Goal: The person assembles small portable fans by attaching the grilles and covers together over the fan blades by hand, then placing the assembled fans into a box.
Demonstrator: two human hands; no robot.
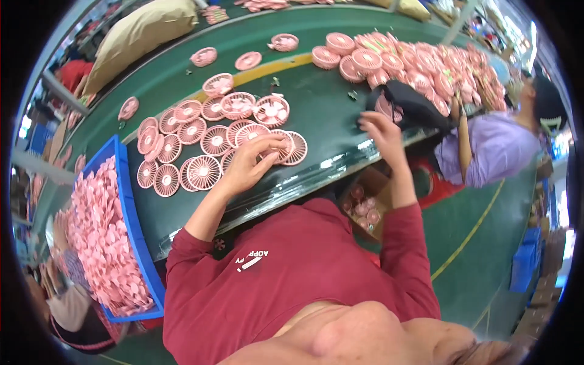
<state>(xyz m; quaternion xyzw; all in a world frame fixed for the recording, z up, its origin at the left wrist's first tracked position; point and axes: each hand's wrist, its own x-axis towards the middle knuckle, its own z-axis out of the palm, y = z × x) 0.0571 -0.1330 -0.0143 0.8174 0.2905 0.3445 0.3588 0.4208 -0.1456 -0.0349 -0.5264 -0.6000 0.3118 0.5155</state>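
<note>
My left hand (pixel 246 167) is over the right end of a cluster of round pink fan grilles (pixel 204 172). Its thumb and forefinger are curled about the edge of one pink fan grille (pixel 281 148), partly hidden by the fingers. My right hand (pixel 383 134) is raised near the belt's front edge with its fingers apart, and I see nothing in it. Just beyond it stands a black curved object (pixel 410 100), with a pink round part (pixel 388 108) showing at its left side. I cannot make out whether the fingers touch it.
At left stands a blue bin (pixel 125 207) of pink fan blades (pixel 103 231). A heap of pink fan parts (pixel 420 67) covers the belt's far right, beside a person in purple (pixel 496 146). A cardboard box (pixel 371 182) sits below the green belt (pixel 322 131).
</note>
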